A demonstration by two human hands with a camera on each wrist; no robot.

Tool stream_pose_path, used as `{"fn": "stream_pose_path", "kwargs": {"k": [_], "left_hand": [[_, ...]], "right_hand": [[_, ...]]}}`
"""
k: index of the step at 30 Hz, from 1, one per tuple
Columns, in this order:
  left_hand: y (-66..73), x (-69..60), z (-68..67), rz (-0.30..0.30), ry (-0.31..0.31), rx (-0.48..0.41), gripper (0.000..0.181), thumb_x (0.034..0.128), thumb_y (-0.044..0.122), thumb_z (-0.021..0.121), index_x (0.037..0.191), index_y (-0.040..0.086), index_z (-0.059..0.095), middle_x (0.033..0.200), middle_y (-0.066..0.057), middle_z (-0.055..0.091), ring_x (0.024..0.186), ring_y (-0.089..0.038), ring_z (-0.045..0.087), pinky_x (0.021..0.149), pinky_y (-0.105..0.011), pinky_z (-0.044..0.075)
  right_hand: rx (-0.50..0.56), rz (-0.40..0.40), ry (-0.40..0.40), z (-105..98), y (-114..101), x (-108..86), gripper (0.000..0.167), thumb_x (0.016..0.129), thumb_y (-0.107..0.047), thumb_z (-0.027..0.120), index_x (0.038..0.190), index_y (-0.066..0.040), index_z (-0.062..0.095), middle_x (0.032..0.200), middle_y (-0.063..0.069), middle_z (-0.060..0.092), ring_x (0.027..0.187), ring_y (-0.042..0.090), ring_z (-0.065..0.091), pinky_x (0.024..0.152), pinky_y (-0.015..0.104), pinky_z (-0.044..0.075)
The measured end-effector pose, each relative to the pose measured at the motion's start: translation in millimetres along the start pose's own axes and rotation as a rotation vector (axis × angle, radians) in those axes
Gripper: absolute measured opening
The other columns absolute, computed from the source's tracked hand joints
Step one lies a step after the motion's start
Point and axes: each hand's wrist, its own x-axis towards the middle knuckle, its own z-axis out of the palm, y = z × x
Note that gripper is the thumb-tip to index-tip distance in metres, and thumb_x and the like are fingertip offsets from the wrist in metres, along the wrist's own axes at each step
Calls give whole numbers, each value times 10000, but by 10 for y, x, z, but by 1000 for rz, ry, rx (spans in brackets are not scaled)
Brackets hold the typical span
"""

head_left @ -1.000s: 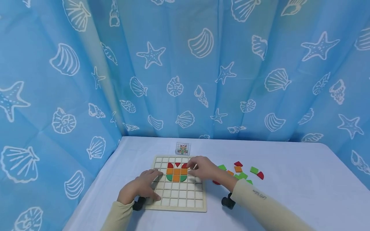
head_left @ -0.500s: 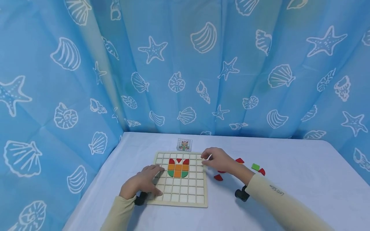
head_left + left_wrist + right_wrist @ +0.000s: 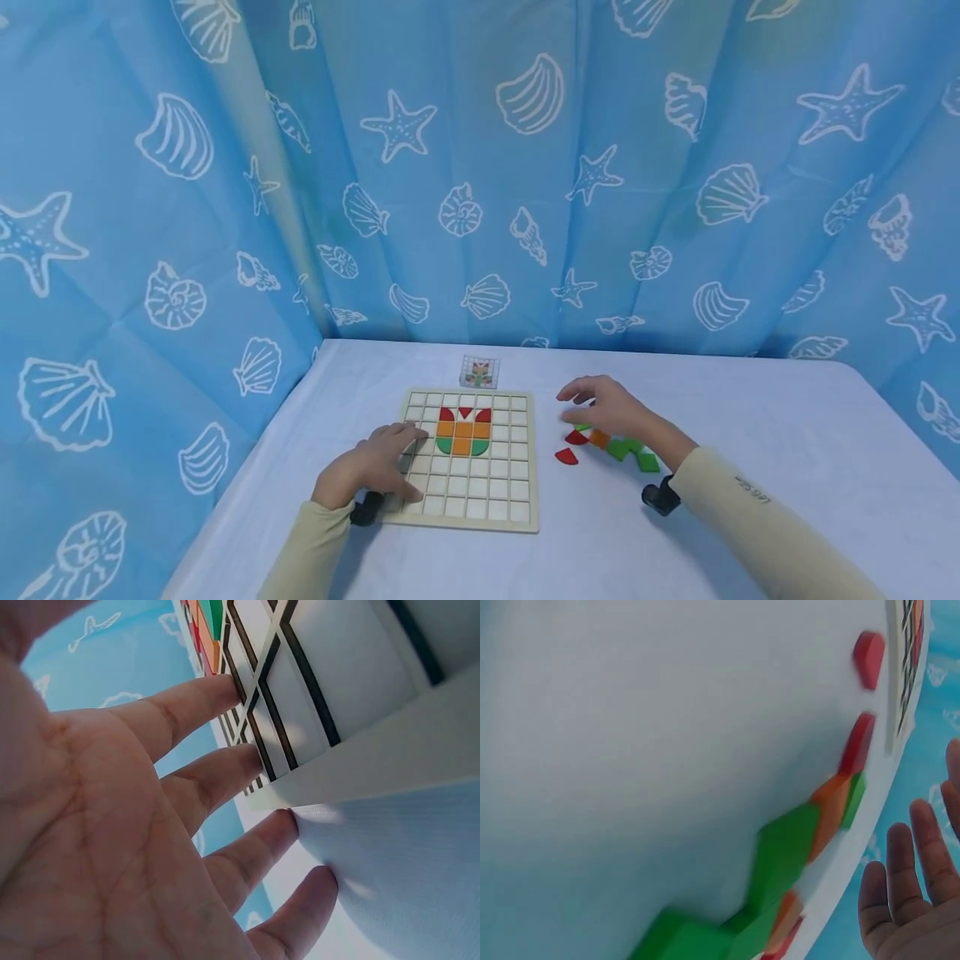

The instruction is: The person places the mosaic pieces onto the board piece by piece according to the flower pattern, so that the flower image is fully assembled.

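Note:
A pale wooden grid board (image 3: 476, 486) lies on the white table. Near its upper middle sit orange squares (image 3: 462, 430), rounded green pieces (image 3: 480, 447), red curved pieces (image 3: 483, 414) and a red triangle (image 3: 466, 412). My left hand (image 3: 371, 467) rests at the board's left side, fingers spread; in the left wrist view two fingertips (image 3: 225, 688) touch the grid. Over the loose tiles at the right hovers my right hand (image 3: 611, 408), fingers parted and holding nothing visible. Below it are red quarter-rounds (image 3: 567, 457), an orange square (image 3: 599, 438) and green tiles (image 3: 648, 462); it hides some others.
A small clear stand with a coloured pattern card (image 3: 480, 372) stands behind the board. Blue curtains (image 3: 525, 192) with shell prints enclose the back and left of the table (image 3: 720, 417). A black wrist camera (image 3: 661, 496) hangs under the right wrist.
My right hand has moved right, from beside the red piece on the board to above the loose tiles. The left hand keeps its place. The head view has tilted slightly downward.

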Motion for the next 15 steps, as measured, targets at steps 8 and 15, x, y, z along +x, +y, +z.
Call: {"fn": "stream_pose_path", "kwargs": {"k": [8,15], "left_hand": [[-7,14,-6,16,3,3,839,695,290,902,1419,168,498,1576,-139,353,1465,-387,264,1144,-657,233],[-13,24,-4,12,-8,20,838,712,299,890,1432,172,483,1584,-136,342,1468,-387,258,1148,-660,228]], "right_hand": [[42,83,-29,-93,217,-20,357,848,-205,777,1195,-170,702,1260,89,639,1144,292,570,744,341,595],[40,120,-67,-83,287,47,416,795,-121,809,1195,-154,703,1233,75,663,1071,236,592,730,305,593]]}}
